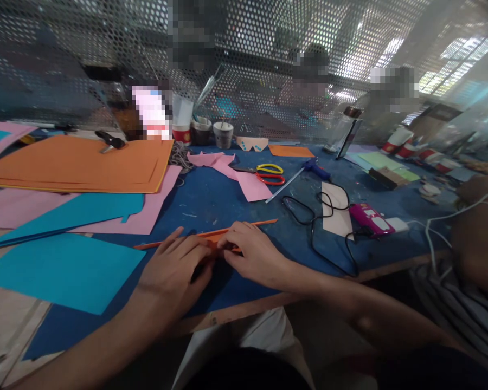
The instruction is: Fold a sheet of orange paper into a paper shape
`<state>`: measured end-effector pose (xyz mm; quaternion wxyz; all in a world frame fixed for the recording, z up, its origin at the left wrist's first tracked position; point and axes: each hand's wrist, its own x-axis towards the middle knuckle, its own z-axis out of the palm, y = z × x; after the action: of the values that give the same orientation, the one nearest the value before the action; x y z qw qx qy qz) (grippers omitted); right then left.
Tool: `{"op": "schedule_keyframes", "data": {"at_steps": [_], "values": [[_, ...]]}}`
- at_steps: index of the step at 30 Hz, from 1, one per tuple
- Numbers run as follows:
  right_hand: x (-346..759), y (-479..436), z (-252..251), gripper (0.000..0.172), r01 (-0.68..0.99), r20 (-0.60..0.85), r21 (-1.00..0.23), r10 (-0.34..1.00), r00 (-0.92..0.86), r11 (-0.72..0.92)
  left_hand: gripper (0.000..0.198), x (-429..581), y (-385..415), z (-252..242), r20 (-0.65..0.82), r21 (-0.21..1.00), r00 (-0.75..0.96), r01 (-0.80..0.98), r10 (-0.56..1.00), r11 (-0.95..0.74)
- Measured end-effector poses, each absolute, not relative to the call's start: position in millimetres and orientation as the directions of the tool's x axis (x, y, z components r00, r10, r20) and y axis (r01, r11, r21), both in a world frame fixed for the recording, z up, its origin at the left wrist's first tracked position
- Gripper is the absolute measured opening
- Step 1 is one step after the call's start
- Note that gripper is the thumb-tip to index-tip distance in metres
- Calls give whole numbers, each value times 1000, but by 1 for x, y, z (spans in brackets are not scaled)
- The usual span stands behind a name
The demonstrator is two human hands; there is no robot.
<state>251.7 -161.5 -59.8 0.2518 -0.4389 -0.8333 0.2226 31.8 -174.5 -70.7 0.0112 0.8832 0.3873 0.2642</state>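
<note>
A narrow folded strip of orange paper (211, 234) lies across the blue tabletop close to the front edge. My left hand (177, 271) is curled over its left part, fingers bent and pressing on it. From the right, my right hand (250, 252) grips the strip near its middle, thumb and fingers drawn together. Both ends of the strip stick out past my hands; the part beneath the fingers is hidden. Blue paper sheets (69, 271) lie to the left of my left hand.
Orange sheets (77, 162) are stacked over pink paper at left. Scissors (270, 174), pink scraps and a blue glue gun (317, 169) lie behind my hands. A black cord runs to a magenta device (372, 220). Cups (223, 134) stand along a perforated metal screen. Another person sits at right.
</note>
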Motion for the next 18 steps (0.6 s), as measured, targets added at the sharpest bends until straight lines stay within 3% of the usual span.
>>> {"op": "schedule_keyframes", "data": {"at_steps": [18], "values": [[251,-160,-54,11,606,175,-651,867,-467,458,14,41,-166,-65,300,314,478,767,825,-559]]}}
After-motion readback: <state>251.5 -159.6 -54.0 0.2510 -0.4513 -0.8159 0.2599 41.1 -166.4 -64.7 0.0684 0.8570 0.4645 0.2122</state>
